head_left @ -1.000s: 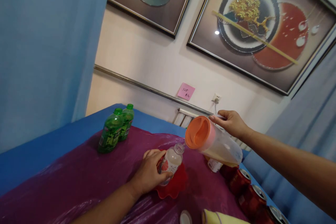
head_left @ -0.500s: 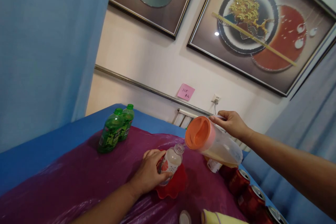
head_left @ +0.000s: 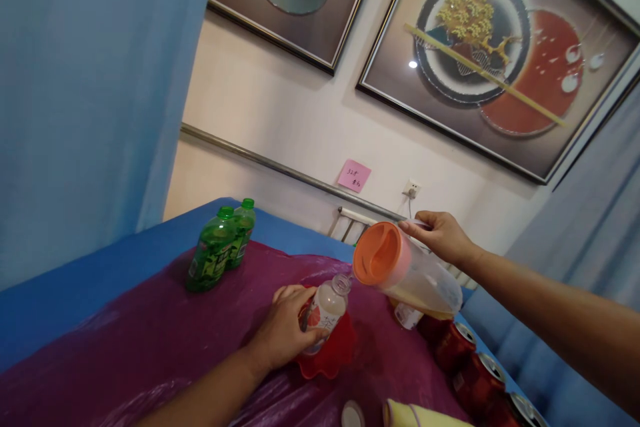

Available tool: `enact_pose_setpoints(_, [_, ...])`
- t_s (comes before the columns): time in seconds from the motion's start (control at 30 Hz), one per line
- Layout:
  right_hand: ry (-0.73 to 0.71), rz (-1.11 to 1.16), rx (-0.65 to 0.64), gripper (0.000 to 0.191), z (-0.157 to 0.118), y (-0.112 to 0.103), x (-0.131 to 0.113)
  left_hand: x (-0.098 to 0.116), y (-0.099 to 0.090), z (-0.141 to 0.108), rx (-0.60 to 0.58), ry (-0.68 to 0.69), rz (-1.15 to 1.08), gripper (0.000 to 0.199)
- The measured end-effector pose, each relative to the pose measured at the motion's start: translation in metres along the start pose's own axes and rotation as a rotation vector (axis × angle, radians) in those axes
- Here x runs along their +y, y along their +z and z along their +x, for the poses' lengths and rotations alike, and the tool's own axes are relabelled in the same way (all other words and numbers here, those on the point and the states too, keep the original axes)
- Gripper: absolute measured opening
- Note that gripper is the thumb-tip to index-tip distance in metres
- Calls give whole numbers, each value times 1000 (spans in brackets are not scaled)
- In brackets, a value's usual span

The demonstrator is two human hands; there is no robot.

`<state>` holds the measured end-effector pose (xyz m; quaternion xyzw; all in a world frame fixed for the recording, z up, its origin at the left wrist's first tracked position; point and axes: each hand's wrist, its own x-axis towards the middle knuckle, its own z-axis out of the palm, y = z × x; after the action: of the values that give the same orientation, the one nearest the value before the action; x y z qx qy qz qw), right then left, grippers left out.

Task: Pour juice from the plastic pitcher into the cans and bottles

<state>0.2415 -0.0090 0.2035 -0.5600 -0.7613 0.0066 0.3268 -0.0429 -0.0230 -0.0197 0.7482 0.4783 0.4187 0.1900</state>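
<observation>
My left hand point(head_left: 286, 328) is closed around a clear bottle point(head_left: 327, 313) with a fruit label, tilted slightly over a scalloped red dish point(head_left: 336, 355). The bottle's mouth has no cap and faces up. By its handle, my right hand point(head_left: 443, 235) grips a see-through plastic pitcher point(head_left: 423, 283) with an orange lid point(head_left: 379, 255). It leans to the left, its lid close beside the bottle's mouth, and pale yellowish liquid lies along its lower side. Whether liquid is running between them is hard to make out.
Two green bottles point(head_left: 213, 250) stand at the left on purple plastic sheeting point(head_left: 165, 327). Several red cans point(head_left: 477, 380) line the right edge, near a white-labelled container point(head_left: 407, 315). A yellow cloth point(head_left: 420, 415) and a round lid point(head_left: 353, 415) lie in front.
</observation>
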Motion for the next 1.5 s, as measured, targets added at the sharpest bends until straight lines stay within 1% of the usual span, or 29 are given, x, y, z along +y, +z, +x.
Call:
enact_pose_setpoints(0.63, [-6, -21, -2, 65, 0, -2, 2, 3, -2, 0, -7, 17, 12, 64])
enact_pose_setpoints(0.8, [-8, -22, -11, 63, 0, -3, 2, 2, -1, 0, -8, 26, 5, 65])
enact_pose_setpoints(1.0, [-25, -30, -2, 62, 0, -4, -1, -1, 1, -1, 16, 42, -5, 62])
enact_pose_setpoints(1.3, [-17, -36, 3, 63, 0, -3, -2, 2, 0, -1, -5, 20, 3, 64])
enact_pose_setpoints(1.5, [-29, -43, 6, 63, 0, -4, -2, 2, 0, -1, 5, 22, -7, 64])
